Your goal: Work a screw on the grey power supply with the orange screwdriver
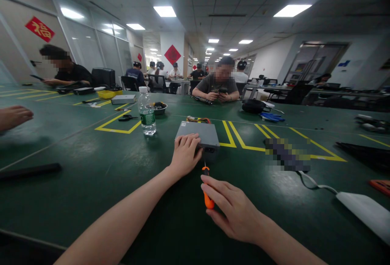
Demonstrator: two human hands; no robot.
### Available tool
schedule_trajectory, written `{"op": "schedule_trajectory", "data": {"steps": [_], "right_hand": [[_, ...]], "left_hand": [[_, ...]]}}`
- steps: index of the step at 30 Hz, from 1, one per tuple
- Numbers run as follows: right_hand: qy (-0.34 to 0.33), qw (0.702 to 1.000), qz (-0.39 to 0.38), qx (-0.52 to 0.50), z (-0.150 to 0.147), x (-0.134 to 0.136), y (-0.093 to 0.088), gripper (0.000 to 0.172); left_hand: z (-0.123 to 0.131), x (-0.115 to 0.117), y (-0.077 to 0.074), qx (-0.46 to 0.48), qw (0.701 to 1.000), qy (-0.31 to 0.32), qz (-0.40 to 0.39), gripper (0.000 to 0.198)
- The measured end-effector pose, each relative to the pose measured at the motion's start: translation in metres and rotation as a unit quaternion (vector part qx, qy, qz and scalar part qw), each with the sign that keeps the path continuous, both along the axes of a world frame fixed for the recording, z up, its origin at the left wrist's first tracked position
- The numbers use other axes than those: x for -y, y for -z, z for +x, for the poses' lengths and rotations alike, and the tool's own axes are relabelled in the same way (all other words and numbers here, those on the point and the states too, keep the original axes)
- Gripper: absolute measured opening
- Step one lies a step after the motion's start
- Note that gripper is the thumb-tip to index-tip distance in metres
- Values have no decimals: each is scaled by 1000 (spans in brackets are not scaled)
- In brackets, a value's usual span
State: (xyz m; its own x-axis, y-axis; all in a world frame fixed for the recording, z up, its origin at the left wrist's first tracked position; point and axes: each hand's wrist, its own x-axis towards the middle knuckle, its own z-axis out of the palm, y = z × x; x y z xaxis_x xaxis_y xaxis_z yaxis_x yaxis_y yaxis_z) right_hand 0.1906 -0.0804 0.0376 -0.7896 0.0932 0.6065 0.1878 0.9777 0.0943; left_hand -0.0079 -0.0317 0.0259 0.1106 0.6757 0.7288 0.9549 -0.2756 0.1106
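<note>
A grey metal computer power supply lies on the green table in front of me, its bundle of coloured wires at the far side. My left hand grips its near left corner, fingers over the top and thumb near the front face. In my right hand is an orange-and-black screwdriver, held between thumb and fingers. Its shaft points away from me at the near face of the power supply. Whether the tip sits in a screw is too small to tell.
Left of the power supply stands a water bottle, with a small bowl behind it. A blurred dark item and a white cable lie to the right. Another person's hand reaches in at left. A person sits opposite.
</note>
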Motion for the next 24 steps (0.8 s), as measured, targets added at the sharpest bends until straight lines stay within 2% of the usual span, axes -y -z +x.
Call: {"op": "schedule_trajectory", "data": {"steps": [6,9,14,19,24], "right_hand": [[-8,999,50,-8,-2,-3,0,21],[-17,999,41,-29,0,-4,4,21],[-10,1000,-8,-24,1,-1,2,30],[-4,999,34,10,-1,0,-4,29],[-11,999,31,-21,0,-4,4,22]], "left_hand": [[0,0,0,-1,1000,2,-3,23],[-1,0,0,-1,1000,1,-4,24],[-1,0,0,-3,1000,-1,-4,25],[-1,0,0,1,1000,0,-4,24],[0,0,0,1,1000,0,-5,23]]}}
